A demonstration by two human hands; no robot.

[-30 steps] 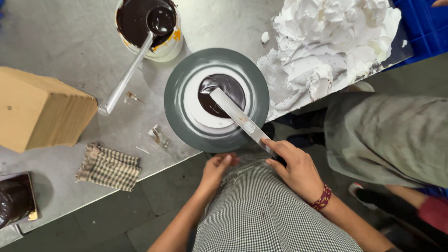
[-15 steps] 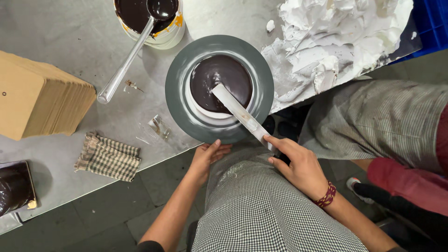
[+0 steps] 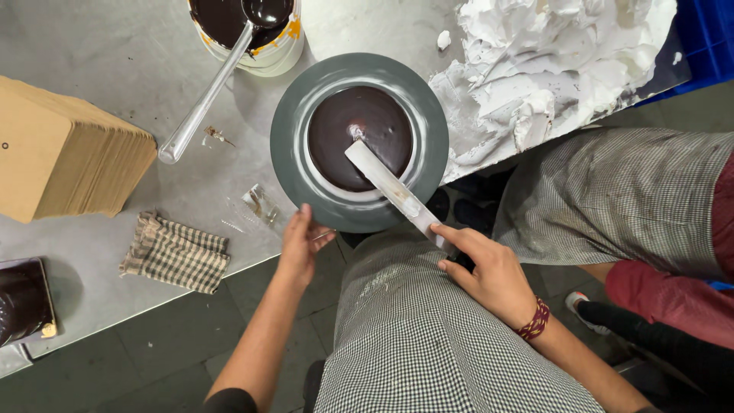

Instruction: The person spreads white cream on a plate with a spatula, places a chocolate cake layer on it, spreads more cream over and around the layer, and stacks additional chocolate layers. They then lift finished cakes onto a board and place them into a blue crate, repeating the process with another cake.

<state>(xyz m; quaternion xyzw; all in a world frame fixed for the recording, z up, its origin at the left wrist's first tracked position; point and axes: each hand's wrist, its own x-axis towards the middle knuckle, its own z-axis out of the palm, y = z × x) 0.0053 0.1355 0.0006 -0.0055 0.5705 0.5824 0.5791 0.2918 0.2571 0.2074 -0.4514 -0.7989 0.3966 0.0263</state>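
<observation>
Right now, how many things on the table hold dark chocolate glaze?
3. The white bucket with a ladle at the top edge; the round cake on the grey turntable, under the spatula; a square cake at the left edge. More may lie out of view.

A cake (image 3: 359, 138) is sitting on a turntable (image 3: 294, 164) at the surface's (image 3: 115, 53) near edge. A bucket (image 3: 264, 46) is standing at its eleven o'clock, a cream heap (image 3: 550, 69) at two, a folded cloth (image 3: 176, 254) at eight, stacked boards (image 3: 69, 157) at nine.
</observation>
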